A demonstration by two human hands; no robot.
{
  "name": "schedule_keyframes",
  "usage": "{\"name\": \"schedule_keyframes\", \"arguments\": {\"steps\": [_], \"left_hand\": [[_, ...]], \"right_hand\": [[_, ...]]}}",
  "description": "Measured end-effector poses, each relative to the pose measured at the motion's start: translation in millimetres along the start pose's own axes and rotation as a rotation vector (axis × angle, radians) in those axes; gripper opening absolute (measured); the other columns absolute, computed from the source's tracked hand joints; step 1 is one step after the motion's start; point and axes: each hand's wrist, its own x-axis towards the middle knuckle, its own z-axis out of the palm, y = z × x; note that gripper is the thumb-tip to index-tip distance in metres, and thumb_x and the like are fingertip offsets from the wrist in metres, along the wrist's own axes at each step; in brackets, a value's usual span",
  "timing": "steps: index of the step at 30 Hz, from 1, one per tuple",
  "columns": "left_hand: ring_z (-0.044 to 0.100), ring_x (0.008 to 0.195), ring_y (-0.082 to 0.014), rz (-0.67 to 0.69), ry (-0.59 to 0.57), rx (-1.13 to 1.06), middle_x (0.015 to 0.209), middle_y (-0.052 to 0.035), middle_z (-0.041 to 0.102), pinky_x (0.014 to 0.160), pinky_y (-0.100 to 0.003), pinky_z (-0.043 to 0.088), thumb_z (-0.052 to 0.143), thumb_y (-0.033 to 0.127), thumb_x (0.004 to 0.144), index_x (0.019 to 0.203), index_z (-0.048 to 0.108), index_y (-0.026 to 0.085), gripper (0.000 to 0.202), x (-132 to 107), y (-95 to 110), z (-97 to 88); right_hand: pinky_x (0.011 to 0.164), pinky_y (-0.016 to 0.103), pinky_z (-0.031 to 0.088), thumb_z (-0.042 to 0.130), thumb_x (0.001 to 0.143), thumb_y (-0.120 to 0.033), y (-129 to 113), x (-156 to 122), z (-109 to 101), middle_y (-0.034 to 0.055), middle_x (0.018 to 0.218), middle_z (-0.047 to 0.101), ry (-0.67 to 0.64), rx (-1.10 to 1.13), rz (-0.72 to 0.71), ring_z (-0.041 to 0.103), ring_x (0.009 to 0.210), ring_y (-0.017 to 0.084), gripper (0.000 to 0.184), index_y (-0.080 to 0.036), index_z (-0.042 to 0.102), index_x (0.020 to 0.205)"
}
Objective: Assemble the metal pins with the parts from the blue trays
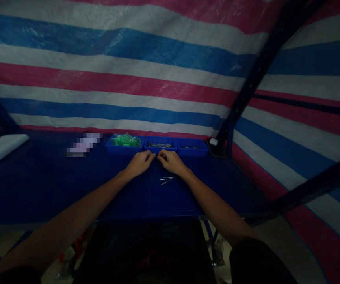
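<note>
My left hand (141,162) and my right hand (171,161) meet fingertip to fingertip over the table, just in front of the bins. Both are closed in a pinch. A tiny pale piece shows between the fingertips, too small and dark to name. Below my right hand, a few thin metal pins (166,180) lie on the blue tabletop (134,197). Right behind my hands, the middle blue bin (161,150) holds many slim metal pieces (159,145).
A left bin (124,150) holds green plastic pieces (126,139); a right bin (192,152) holds more metal pieces. A dark tray (218,150) with a white item (213,141) stands beside it. A white box-like object (4,146) lies far left. Frame posts (248,77) rise right.
</note>
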Motion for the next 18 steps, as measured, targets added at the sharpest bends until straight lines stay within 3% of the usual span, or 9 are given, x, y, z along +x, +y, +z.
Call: {"name": "schedule_keyframes", "arguments": {"steps": [5, 9, 13, 18], "left_hand": [[0.055, 0.056, -0.0136, 0.029, 0.063, -0.111, 0.065, 0.0003, 0.06, 0.055, -0.024, 0.039, 0.043, 0.036, 0.084, 0.092, 0.054, 0.017, 0.024, 1.0, -2.2, 0.8], [0.056, 0.059, -0.0136, 0.07, 0.059, -0.098, 0.064, 0.0004, 0.059, 0.057, -0.024, 0.04, 0.044, 0.033, 0.083, 0.086, 0.054, 0.017, 0.019, 2.1, -4.6, 1.1], [0.056, 0.063, -0.0148, 0.092, 0.056, -0.048, 0.067, -0.0012, 0.061, 0.059, -0.025, 0.04, 0.043, 0.034, 0.084, 0.079, 0.056, 0.017, 0.022, 2.2, -4.6, -0.2], [0.056, 0.063, -0.0147, 0.107, 0.052, -0.032, 0.069, -0.0022, 0.063, 0.059, -0.025, 0.041, 0.042, 0.036, 0.084, 0.077, 0.058, 0.017, 0.026, 2.5, -3.0, -1.9]], "right_hand": [[0.06, 0.022, 0.033, 0.042, 0.088, -0.029, 3.0, 1.4, -1.2, 0.0012, 0.068, 0.06, 0.059, -0.001, -0.007, 0.053, 0.063, 0.012, 0.019, -0.019, 0.058, 0.081], [0.059, 0.023, 0.033, 0.043, 0.087, -0.028, 2.3, 1.2, -1.4, 0.0006, 0.067, 0.058, 0.073, 0.009, -0.013, 0.052, 0.061, 0.012, 0.019, -0.018, 0.058, 0.081], [0.056, 0.023, 0.034, 0.05, 0.083, -0.029, 3.1, 1.4, -0.4, -0.0018, 0.063, 0.055, 0.104, 0.055, -0.018, 0.049, 0.057, 0.012, 0.017, -0.018, 0.056, 0.094], [0.062, 0.024, 0.036, 0.05, 0.082, -0.021, 4.0, 2.9, -1.2, 0.0008, 0.071, 0.056, 0.171, 0.044, -0.088, 0.048, 0.063, 0.012, 0.007, -0.017, 0.055, 0.081]]}}
